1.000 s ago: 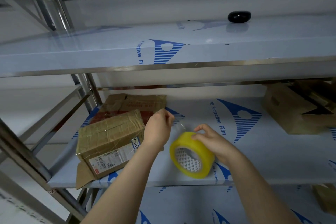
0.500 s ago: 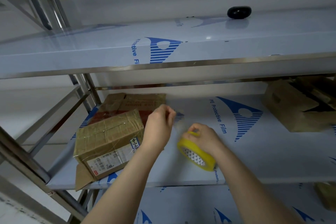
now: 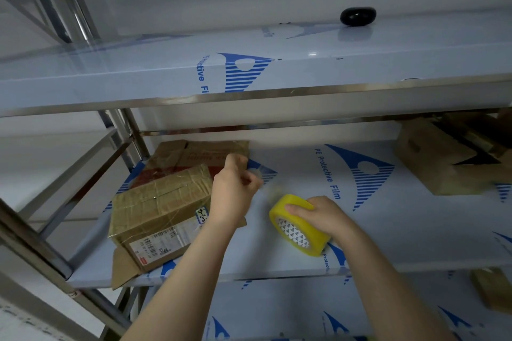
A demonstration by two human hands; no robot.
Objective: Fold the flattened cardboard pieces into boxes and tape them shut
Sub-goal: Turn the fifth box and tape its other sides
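Fingers [image 3: 250,180] of my left hand [image 3: 234,192] are pinching what looks like the clear tape end [image 3: 269,189], my right hand [image 3: 321,214] is gripping the tape roll [image 3: 297,225] over the shelf [image 3: 401,230] beside the box [image 3: 160,207], so I am judging this as strip-pulling, needing next a seam to press onto.

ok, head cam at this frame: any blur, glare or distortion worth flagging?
Head view: left hand is motion-smeared at the fingers, and the tape strip is only a faint haze. The right hand and tape roll are sharp. There is soft glare and reflection on the upper shelf film. The wide-angle lens slightly bows the shelf edges.
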